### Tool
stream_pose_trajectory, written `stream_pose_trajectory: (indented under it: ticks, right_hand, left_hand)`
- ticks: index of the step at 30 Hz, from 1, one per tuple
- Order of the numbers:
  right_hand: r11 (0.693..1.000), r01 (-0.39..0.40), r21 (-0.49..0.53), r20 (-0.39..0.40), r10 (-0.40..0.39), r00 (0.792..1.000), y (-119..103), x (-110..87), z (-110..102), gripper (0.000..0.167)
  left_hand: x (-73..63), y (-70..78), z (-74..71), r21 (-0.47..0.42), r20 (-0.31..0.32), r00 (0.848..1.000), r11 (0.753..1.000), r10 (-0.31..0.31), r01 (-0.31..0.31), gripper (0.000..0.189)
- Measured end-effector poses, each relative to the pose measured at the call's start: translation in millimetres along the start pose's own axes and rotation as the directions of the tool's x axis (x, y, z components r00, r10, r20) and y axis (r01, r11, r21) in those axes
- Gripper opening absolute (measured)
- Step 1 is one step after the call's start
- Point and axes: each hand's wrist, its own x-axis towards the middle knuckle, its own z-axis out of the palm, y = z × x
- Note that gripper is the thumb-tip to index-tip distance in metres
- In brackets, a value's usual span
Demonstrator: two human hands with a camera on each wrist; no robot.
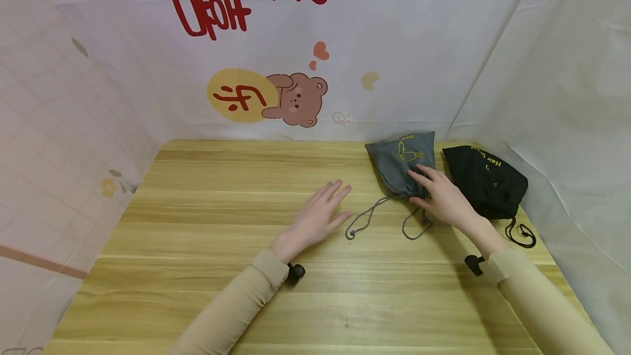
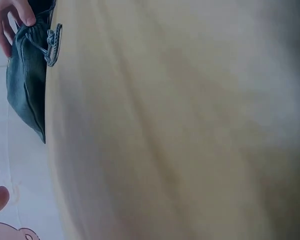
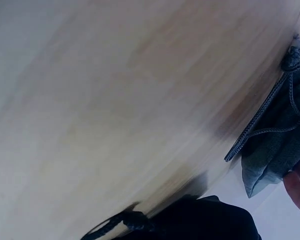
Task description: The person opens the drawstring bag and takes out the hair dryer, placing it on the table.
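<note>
A grey drawstring pouch (image 1: 394,166) with a yellow hair dryer print lies at the back right of the table, its cords trailing forward. My right hand (image 1: 446,199) is over its gathered neck with the fingers spread, and the fingertips (image 3: 297,187) appear at the pouch's surface in the right wrist view. Whether they press on it, I cannot tell. To the left of the cords, my left hand (image 1: 315,215) is held above the table with straight fingers and nothing in it. The left wrist view also catches the grey pouch (image 2: 27,80) from the side.
A black drawstring pouch (image 1: 485,182) with yellow lettering lies right of the grey one, beside the white right-hand curtain (image 1: 567,125). The wooden table (image 1: 212,223) ends at a printed white backdrop (image 1: 404,32). Each wrist carries a small black camera (image 1: 296,274).
</note>
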Motion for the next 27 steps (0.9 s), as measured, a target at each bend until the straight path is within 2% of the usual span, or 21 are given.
stream_pose_trajectory:
  ticks: [5,11,17,21,27]
  right_hand:
    - [0.995,0.079,-0.063,-0.057,-0.083,0.995,0.8,2.6,1.4,0.062]
    - [0.965,0.211,-0.155,-0.1,-0.228,0.969,0.8,6.5,4.1,0.037]
    - [0.951,0.246,-0.189,-0.117,-0.27,0.956,-4.3,12.4,8.1,0.029]
    - [0.947,0.261,-0.186,-0.129,-0.287,0.949,-10.0,15.2,11.9,0.027]
    - [0.944,0.276,-0.18,-0.172,-0.306,0.936,-21.3,16.1,16.2,0.027]
  left_hand:
    - [6.7,7.1,-2.7,-0.001,0.01,1.0,1.0,0.005,-0.005,0.063]
    - [17.1,18.1,-5.4,-0.018,0.054,0.998,0.999,-0.034,0.035,0.062]
    - [33.6,24.0,2.6,-0.059,0.08,0.993,0.995,-0.082,0.086,0.059]
    - [38.4,25.7,7.4,-0.079,0.093,0.99,0.99,-0.107,0.114,0.058]
    - [41.4,26.2,12.9,-0.096,0.053,0.993,0.99,-0.103,0.107,0.055]
